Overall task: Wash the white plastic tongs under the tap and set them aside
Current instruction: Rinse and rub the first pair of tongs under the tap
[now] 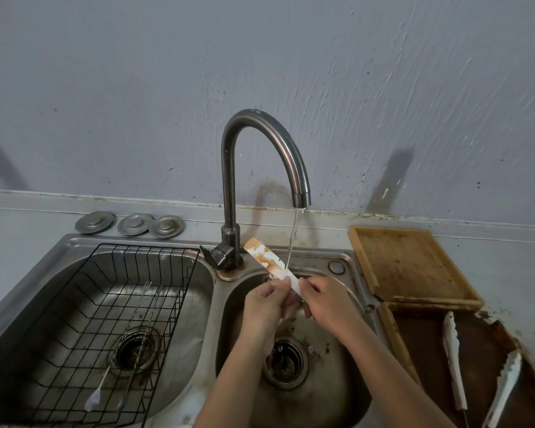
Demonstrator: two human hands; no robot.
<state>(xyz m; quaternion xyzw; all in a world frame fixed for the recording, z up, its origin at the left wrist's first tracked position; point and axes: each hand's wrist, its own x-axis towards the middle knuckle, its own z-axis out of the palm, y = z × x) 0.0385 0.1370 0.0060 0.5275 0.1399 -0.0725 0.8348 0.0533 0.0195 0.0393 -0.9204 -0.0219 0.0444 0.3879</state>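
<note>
I hold the white plastic tongs point(267, 260) over the right sink basin point(331, 378). Brown stains cover their upper end, which points up and left toward the tap base. My left hand point(267, 302) and my right hand point(325, 299) both grip the lower end, fingers closed around it. Water runs from the curved steel tap point(260, 143) in a thin stream point(293, 239) that lands on the tongs just above my fingers.
A black wire rack point(105, 304) with thin metal utensils fills the left basin. Three metal sink plugs point(130, 223) lie behind it. To the right sit a light wooden tray point(411, 264) and a dark tray point(482, 366) holding more white tongs point(453, 350).
</note>
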